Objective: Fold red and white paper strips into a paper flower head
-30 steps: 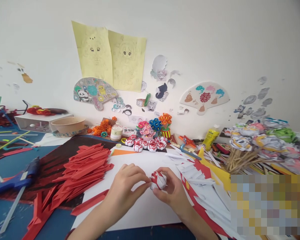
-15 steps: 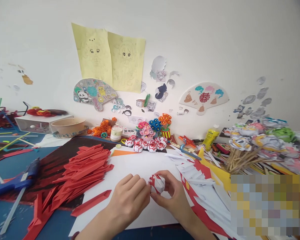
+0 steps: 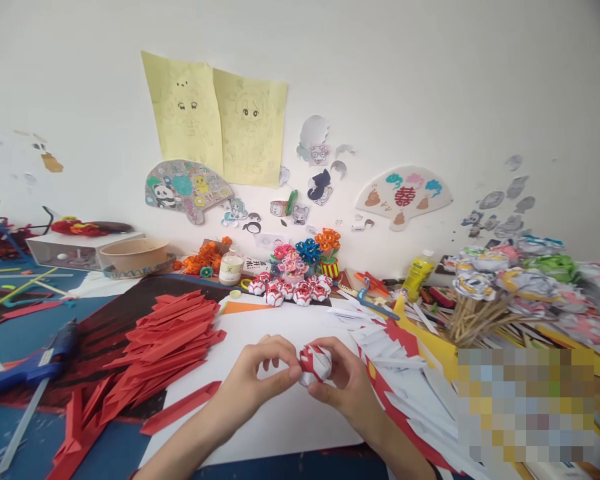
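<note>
L hand (image 3: 253, 380) & R hand (image 3: 347, 387) both pinched on red/white paper ball (image 3: 315, 363); over white sheet (image 3: 280, 427).

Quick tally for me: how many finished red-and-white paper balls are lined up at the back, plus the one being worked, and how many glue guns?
Red-and-white paper balls in the back row: about 6
Paper ball held between left hand and right hand: 1
Blue glue gun: 1
Total: about 8

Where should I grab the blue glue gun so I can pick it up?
Grip the blue glue gun around its thick blue body, coming from above. It lies flat on the table at the left, away from the red folded paper strips, so the top is free. Probably avoid the nozzle end.
</note>
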